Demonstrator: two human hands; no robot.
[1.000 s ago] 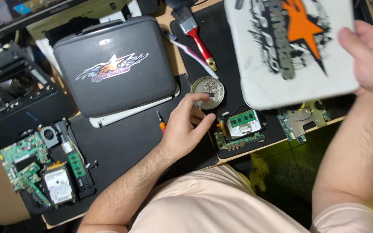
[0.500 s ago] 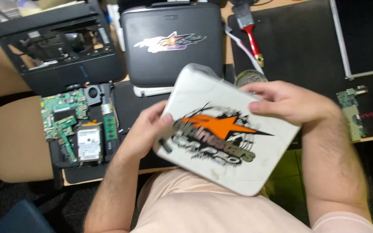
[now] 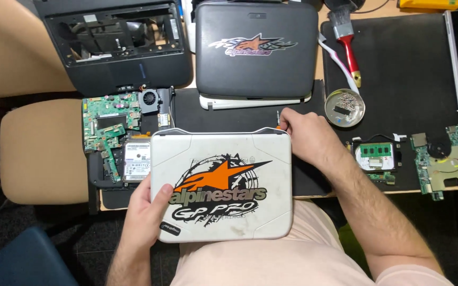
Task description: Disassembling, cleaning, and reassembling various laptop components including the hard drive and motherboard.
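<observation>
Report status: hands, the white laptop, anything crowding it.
Left hand grips white sticker-covered laptop at its lower left corner. Right hand at its top right corner, by an orange-handled screwdriver. Closed dark grey laptop lies just beyond.

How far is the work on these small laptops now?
Done: one black base is emptied, its green motherboard lying out. In hand: the left hand grips the white laptop, closed, while the right hand touches its far corner. Left: both closed laptops look unopened.
</observation>
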